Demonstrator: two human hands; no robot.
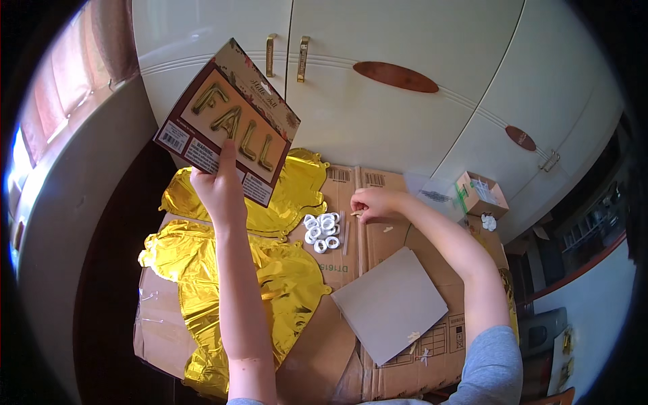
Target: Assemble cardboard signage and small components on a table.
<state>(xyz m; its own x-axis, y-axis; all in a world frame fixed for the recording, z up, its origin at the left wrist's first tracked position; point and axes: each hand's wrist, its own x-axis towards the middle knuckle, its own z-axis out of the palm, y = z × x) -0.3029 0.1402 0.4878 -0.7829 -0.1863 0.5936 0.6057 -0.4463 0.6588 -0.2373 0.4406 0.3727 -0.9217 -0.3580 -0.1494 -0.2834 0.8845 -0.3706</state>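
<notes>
The printed card (233, 125) is tilting in the air above the left rear of the worktop, its picture of gold letter-shaped balloons facing the person. A white cabinet (405, 121) with brass-coloured handles is standing behind everything. Before it, the cardboard-covered worktop (314, 364) is carrying the remaining things. The front gold foil piece (202, 273) is spreading, wrinkled, over the left side and running under the left forearm; the rear gold foil piece (307, 179) is lying beyond it, partly hidden by the card. A grey board (391, 304) is resting flat and askew on the right half. The left grip (219, 192) is clamping the card's lower edge, thumb across the front, the other fingers hidden behind. The right grip (373, 202) is pinching a small pale piece (356, 214) between its fingertips, just above the worktop. A small open box (480, 202) is sitting at the right rear, holding white items. White rings (320, 231) are lying in a loose cluster left of the right grip, near a narrow clear strip (343, 234). Small pale scraps (414, 336) are lying at the grey board's near edge.
</notes>
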